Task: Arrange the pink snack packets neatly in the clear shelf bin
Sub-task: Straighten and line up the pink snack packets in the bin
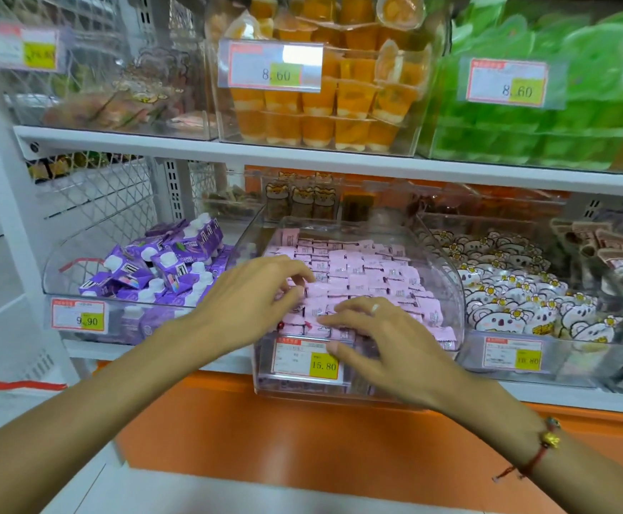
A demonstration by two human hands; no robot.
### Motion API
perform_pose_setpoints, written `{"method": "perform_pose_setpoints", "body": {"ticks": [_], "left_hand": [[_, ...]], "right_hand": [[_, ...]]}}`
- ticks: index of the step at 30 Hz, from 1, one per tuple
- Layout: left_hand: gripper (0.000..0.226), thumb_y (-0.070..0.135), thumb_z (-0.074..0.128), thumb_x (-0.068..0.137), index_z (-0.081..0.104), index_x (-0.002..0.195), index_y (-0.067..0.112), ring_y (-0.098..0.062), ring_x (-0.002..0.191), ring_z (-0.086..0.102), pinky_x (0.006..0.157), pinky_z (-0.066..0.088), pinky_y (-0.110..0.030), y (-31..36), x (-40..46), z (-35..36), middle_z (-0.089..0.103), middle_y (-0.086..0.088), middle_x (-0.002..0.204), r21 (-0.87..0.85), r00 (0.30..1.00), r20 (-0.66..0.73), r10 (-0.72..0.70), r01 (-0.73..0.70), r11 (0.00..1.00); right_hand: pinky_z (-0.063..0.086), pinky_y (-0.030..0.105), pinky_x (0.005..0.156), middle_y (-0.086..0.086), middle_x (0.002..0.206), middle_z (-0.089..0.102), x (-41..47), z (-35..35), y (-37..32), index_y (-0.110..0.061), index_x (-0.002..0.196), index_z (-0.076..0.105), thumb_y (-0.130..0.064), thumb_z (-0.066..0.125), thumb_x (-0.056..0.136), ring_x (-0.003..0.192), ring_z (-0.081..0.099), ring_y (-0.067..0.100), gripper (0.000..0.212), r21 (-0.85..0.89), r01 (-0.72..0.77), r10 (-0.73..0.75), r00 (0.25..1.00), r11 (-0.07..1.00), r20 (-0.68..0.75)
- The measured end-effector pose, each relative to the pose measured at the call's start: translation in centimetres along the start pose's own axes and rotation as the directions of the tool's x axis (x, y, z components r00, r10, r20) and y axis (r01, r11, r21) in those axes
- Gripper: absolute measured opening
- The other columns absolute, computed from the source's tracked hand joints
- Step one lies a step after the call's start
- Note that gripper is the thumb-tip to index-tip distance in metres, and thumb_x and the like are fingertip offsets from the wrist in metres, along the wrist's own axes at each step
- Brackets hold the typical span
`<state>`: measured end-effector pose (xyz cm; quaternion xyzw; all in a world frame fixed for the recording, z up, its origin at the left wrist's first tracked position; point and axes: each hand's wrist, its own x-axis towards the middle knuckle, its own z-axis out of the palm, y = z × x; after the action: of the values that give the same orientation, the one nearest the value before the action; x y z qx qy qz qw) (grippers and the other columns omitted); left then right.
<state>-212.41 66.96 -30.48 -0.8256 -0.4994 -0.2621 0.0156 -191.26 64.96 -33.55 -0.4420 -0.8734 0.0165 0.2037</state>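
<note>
The white shelf [198,356] carries the clear bin [447,276] of pink packets [358,276]; the purple-packet bin [54,268] stands just left of it, the koala-packet bin [570,369] just right.

Left hand [254,294] fingers curled, right hand [380,343] spread.

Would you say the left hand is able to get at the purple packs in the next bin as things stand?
Probably yes: the left hand sits at the pink snack packets, and the purple packs lie just to its left in an open-topped bin with nothing covering them.
</note>
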Motion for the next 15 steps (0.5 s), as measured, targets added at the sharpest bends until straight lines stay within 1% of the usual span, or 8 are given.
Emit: {"method": "perform_pose_setpoints", "body": {"ticks": [2,5,7,8,10,11,14,15], "left_hand": [[0.02,0.034,0.053,0.094,0.064,0.111,0.032,-0.008,0.096,0.058,0.078,0.049,-0.033,0.0,1.6,0.0,0.064,0.012,0.107,0.057,0.993,0.114,-0.012,0.005,0.998],[0.021,0.043,0.057,0.09,0.068,0.104,0.03,-0.011,0.097,0.058,0.08,0.049,-0.032,0.1,3.5,0.5,0.066,0.01,0.101,0.12,0.945,0.326,-0.042,0.002,0.993],[0.024,0.044,0.063,0.086,0.068,0.103,0.028,-0.007,0.086,0.058,0.073,0.047,-0.025,0.0,4.3,0.9,0.063,0.013,0.09,0.096,0.917,0.396,-0.053,0.016,0.995],[0.025,0.041,0.067,0.084,0.069,0.103,0.025,-0.001,0.076,0.055,0.066,0.044,-0.015,-0.1,4.6,0.9,0.061,0.014,0.084,0.055,0.907,0.417,-0.056,0.036,0.998],[0.025,0.034,0.072,0.082,0.07,0.102,0.019,0.004,0.067,0.052,0.057,0.038,-0.005,-0.2,5.0,0.8,0.064,0.011,0.082,-0.054,0.884,0.463,-0.07,0.107,0.993],[0.024,0.03,0.073,0.081,0.071,0.101,0.017,0.002,0.068,0.053,0.06,0.042,-0.007,-0.2,5.1,0.7,0.068,0.006,0.088,-0.101,0.876,0.476,-0.074,0.138,0.985],[0.014,0.021,0.073,0.082,0.072,0.092,0.013,-0.014,0.08,0.063,0.081,0.052,-0.031,0.0,5.1,0.6,0.072,-0.007,0.094,-0.216,0.89,0.449,-0.077,0.192,0.957],[0.011,0.02,0.072,0.083,0.072,0.091,0.012,-0.017,0.084,0.065,0.084,0.053,-0.035,0.1,5.0,0.7,0.073,-0.008,0.094,-0.223,0.897,0.433,-0.084,0.197,0.955]], "right_hand": [[0.035,0.023,0.088,-0.013,0.125,0.053,0.1,0.1,0.2,-0.04,0.126,0.055,-0.052,0.049,0.091,0.114,0.043,0.006,0.038,0.024,-0.007,0.007,1.0,1.0,0.005],[0.038,0.027,0.093,-0.014,0.123,0.053,0.1,0.1,0.4,-0.041,0.126,0.056,-0.052,0.05,0.09,0.114,0.045,0.008,0.037,0.044,-0.003,0.002,1.0,0.999,0.022],[0.038,0.029,0.096,-0.014,0.124,0.052,0.0,0.0,0.6,-0.042,0.126,0.055,-0.051,0.051,0.09,0.115,0.044,0.008,0.038,0.061,-0.003,0.0,0.999,0.998,0.036],[0.038,0.029,0.097,-0.014,0.126,0.051,0.0,0.0,0.6,-0.043,0.126,0.055,-0.052,0.051,0.089,0.116,0.044,0.007,0.038,0.064,-0.005,0.002,0.999,0.998,0.039],[0.037,0.028,0.097,-0.014,0.127,0.05,0.0,0.0,0.7,-0.043,0.127,0.054,-0.051,0.052,0.089,0.117,0.042,0.006,0.039,0.067,-0.009,0.006,0.999,0.998,0.044],[0.037,0.027,0.096,-0.015,0.128,0.05,0.0,0.0,0.7,-0.043,0.128,0.053,-0.051,0.052,0.089,0.117,0.042,0.006,0.04,0.069,-0.011,0.008,0.999,0.998,0.046],[0.037,0.025,0.093,-0.016,0.127,0.05,0.0,0.0,0.7,-0.044,0.129,0.052,-0.051,0.052,0.089,0.115,0.041,0.005,0.04,0.062,-0.015,0.012,0.999,0.998,0.047],[0.036,0.025,0.092,-0.016,0.126,0.05,0.0,0.0,0.7,-0.044,0.129,0.051,-0.051,0.052,0.089,0.115,0.041,0.005,0.041,0.058,-0.015,0.013,0.999,0.998,0.046]]}}
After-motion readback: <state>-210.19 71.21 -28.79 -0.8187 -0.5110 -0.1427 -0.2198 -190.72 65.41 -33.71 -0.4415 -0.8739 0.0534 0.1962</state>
